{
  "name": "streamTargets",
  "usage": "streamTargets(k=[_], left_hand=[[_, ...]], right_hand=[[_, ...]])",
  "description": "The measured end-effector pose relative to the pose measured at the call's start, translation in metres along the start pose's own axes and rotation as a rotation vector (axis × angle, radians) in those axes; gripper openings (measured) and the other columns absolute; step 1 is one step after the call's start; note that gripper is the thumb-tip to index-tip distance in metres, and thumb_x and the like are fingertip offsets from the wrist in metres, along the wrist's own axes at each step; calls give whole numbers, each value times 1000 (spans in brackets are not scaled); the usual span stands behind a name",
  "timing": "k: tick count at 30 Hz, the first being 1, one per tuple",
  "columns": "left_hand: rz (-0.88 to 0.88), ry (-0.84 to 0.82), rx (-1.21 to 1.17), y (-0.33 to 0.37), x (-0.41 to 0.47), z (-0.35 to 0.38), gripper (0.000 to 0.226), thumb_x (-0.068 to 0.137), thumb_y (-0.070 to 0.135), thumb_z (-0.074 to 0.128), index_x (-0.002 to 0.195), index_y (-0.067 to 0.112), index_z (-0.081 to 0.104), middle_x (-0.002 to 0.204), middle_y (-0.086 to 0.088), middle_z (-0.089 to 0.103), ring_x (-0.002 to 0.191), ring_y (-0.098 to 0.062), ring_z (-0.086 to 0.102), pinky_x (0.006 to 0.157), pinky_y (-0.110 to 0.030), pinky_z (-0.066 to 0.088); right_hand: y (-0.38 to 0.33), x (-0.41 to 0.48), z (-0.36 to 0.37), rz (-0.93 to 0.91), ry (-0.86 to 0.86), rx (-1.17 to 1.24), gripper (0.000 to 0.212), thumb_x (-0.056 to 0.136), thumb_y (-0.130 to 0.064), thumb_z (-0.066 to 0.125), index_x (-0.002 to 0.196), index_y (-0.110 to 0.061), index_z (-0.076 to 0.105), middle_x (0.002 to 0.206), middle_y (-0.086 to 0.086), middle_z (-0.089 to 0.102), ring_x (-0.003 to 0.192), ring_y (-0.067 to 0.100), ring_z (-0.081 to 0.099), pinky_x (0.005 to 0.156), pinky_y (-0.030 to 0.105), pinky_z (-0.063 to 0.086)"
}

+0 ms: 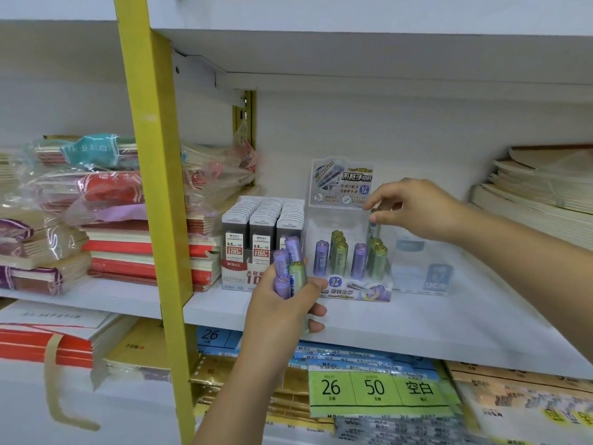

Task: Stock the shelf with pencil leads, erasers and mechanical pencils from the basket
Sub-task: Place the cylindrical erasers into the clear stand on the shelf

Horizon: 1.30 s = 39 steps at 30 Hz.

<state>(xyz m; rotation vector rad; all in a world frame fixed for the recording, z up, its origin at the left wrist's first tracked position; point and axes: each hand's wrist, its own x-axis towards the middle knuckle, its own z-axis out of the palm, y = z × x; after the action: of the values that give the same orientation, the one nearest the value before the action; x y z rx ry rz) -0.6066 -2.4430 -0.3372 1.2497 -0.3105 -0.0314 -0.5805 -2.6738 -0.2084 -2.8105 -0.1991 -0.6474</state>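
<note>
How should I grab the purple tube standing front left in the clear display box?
Pinch the cap of the purple tube from above. It stands upright, the display box front hides its base, and green tubes crowd its right side.

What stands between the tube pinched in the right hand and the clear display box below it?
Nothing visible: the right hand holds the tube over the open display box, behind the standing green tubes.

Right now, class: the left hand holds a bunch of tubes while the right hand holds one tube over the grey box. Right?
Not the grey box: the head view shows the right hand holding its tube over the clear box beside it.
</note>
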Motion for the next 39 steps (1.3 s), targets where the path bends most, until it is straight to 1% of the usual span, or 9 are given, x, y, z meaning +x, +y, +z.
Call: streamTargets(k=[3,8,11,16,21,29,33,36,39], left_hand=[[0,3,4,0,-1,0,17,87,10,69,100,21,65,88,-6,76,53,-9,61,49,-25,52],[-11,12,7,1,-1,-1,17,86,11,71,102,17,67,85,-6,76,51,-9,59,48,-24,51],[-16,3,3,2,-1,-1,19,86,11,71,101,21,68,86,-4,76,52,-9,59,49,-24,51],[-19,-27,22,3,-3,-2,21,89,8,69,103,24,66,87,0,77,53,-8,59,49,-24,51],[-24,-36,30,3,-3,-4,22,90,7,68,105,22,65,84,3,77,53,-7,59,50,-23,51],[-28,-39,39,3,-2,-4,21,89,8,69,104,23,66,81,4,76,53,-8,60,51,-23,52],[-29,-51,49,5,-3,-5,20,88,11,71,104,21,67,77,4,75,55,-9,60,51,-23,51],[-44,-69,57,8,-5,-7,17,85,15,75,102,17,70,65,6,70,51,-9,59,47,-19,48],[-58,-112,84,11,-7,-9,14,87,16,72,100,15,73,64,8,70,46,-7,56,42,-15,42]], right_hand=[[0,0,7,-10,16,-36,11,78,-30,78,88,-27,73,64,-18,59,63,-8,54,57,0,34],[-1,-1,7,12,-24,-85,13,81,-42,72,88,-30,71,73,-17,57,71,-2,54,57,10,34],[2,0,-1,37,-71,-95,13,85,-35,67,97,-33,72,74,-22,56,73,-7,53,60,4,33],[7,2,1,25,-71,-79,16,90,-32,64,103,-26,71,73,-22,64,80,-7,52,61,6,33],[6,2,6,-29,-21,-174,18,89,-33,65,104,-25,70,79,-17,53,87,8,43,70,27,34],[9,1,10,-37,4,-144,18,81,-36,74,93,-24,68,80,-10,56,83,3,44,68,26,30],[11,0,15,7,-53,-227,15,85,-47,64,89,-33,69,96,3,52,101,22,51,86,34,42],[8,-4,14,21,-127,-275,23,91,-48,55,99,-33,70,110,0,58,112,22,43,97,37,36],[-3,-16,12,-102,92,-303,27,93,-43,53,106,-29,72,113,-11,63,106,12,35,93,30,30]])
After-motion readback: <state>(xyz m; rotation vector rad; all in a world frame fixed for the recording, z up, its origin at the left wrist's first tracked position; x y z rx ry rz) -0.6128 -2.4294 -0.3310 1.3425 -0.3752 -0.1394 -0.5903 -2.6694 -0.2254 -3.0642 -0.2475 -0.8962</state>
